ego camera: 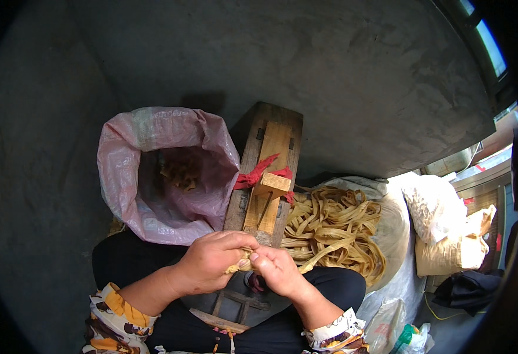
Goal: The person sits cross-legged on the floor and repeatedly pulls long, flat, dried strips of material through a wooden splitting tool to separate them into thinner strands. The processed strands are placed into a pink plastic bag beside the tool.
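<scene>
My left hand and my right hand meet in front of my lap, both pinching a small yellowish folded piece of plant-fibre strip. Fingers hide most of that piece. Just beyond them stands a narrow wooden bench with a lighter board on top. On the board an upright wooden block has a thin rod or slot running down towards me. Red cloth strips are tied around it. To the right lies a tangled heap of flat tan fibre strips; one strip runs from it towards my right hand.
Left of the bench, a pink woven plastic sack with a rolled rim holds brown pieces. A grey wall rises behind. At the right are a white plastic bag, a tan bag, dark cloth and a clear bag.
</scene>
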Demonstrator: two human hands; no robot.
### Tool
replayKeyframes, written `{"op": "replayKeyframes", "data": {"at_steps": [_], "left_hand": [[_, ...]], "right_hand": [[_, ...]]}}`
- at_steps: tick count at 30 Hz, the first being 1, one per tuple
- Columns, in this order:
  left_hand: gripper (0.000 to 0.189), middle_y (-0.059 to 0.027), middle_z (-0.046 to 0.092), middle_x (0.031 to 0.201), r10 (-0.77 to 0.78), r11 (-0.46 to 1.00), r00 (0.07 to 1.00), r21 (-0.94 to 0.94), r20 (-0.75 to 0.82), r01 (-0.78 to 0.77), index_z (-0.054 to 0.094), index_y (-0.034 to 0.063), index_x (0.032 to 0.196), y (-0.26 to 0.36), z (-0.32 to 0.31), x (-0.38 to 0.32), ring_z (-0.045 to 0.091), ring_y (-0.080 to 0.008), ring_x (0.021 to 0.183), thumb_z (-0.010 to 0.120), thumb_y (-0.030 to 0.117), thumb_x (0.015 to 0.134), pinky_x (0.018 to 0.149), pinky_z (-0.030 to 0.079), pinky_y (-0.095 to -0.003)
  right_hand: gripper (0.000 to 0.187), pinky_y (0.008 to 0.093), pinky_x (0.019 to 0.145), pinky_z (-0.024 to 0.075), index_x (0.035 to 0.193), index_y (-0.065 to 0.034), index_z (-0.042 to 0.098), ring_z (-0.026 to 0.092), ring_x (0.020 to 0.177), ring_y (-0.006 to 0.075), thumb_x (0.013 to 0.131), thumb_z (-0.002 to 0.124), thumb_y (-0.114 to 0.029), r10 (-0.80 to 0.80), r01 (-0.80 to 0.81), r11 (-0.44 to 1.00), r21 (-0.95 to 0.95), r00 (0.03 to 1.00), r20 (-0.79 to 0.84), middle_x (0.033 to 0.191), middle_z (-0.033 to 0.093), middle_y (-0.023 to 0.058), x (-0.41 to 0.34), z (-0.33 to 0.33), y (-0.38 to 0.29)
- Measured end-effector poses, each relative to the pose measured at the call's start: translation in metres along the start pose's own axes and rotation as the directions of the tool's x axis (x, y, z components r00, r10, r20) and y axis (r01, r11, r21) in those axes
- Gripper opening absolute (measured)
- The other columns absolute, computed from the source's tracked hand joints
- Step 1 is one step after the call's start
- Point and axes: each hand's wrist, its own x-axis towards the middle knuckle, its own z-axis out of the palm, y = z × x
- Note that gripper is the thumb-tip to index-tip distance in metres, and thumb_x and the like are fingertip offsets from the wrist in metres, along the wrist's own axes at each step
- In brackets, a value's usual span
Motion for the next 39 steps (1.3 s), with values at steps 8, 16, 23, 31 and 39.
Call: {"op": "replayKeyframes", "data": {"at_steps": [8, 16, 23, 31, 39], "left_hand": [[0.007, -0.0111, 0.064, 0.096, -0.379, 0.854, 0.904, -0.449, -0.196, 0.261, 0.064, -0.0033, 0.087, 0.007, -0.026, 0.003, 0.061, -0.0166, 0.084, 0.063, 0.002, 0.082, 0.077, 0.049, -0.0278], [0.014, -0.0009, 0.060, 0.073, -0.608, 0.508, 0.759, -0.621, 0.232, 0.597, 0.062, 0.0014, 0.089, 0.006, -0.007, 0.002, 0.054, -0.0050, 0.063, 0.071, 0.007, 0.080, 0.056, 0.044, -0.0199], [0.011, -0.0051, 0.057, 0.070, -0.664, 0.511, 0.748, -0.740, -0.015, 0.438, 0.060, -0.0011, 0.091, -0.011, 0.005, 0.010, 0.052, -0.0099, 0.059, 0.060, 0.006, 0.083, 0.053, 0.042, -0.0224], [0.013, -0.0076, 0.064, 0.085, -0.688, 0.723, 0.691, -0.296, -0.221, 0.624, 0.064, -0.0006, 0.095, -0.050, 0.025, 0.022, 0.059, -0.0137, 0.074, 0.062, 0.008, 0.085, 0.070, 0.047, -0.0277], [0.011, -0.0020, 0.064, 0.081, -0.705, 0.407, 0.701, -0.746, 0.109, 0.527, 0.065, 0.0002, 0.088, -0.005, 0.036, -0.006, 0.058, -0.0097, 0.075, 0.058, 0.009, 0.087, 0.069, 0.047, -0.0249]], "right_hand": [[0.040, 0.0213, 0.046, 0.0198, 0.086, -0.0014, 0.062, 0.026, 0.049, 0.0044, 0.097, 0.047, -0.037, 0.069, -0.217, 0.813, 0.541, 0.958, 0.280, 0.055, 0.035, -0.0064, -0.009, -0.013, -0.001], [0.028, 0.0176, 0.052, 0.0308, 0.086, -0.0022, 0.064, 0.040, 0.059, 0.0032, 0.088, 0.065, -0.030, 0.236, -0.312, 0.814, 0.490, 0.949, 0.211, 0.066, 0.051, -0.0058, -0.006, -0.011, -0.008], [0.018, 0.0207, 0.058, 0.0429, 0.084, -0.0032, 0.064, 0.052, 0.067, 0.0039, 0.080, 0.074, -0.017, 0.013, 0.050, 0.985, 0.166, 0.933, -0.360, 0.073, 0.061, -0.0015, 0.003, -0.029, 0.000], [0.019, 0.0338, 0.053, 0.0488, 0.077, -0.0052, 0.059, 0.063, 0.057, 0.0255, 0.077, 0.073, -0.019, -0.328, -0.133, 0.753, -0.644, 0.772, -0.544, 0.063, 0.062, 0.0112, 0.030, -0.033, 0.004], [0.014, 0.0318, 0.048, 0.0461, 0.073, -0.0074, 0.058, 0.059, 0.054, 0.0222, 0.074, 0.072, -0.009, -0.821, 0.600, 0.461, -0.654, 0.568, -0.059, 0.063, 0.057, 0.0062, 0.005, -0.013, -0.002]]}}
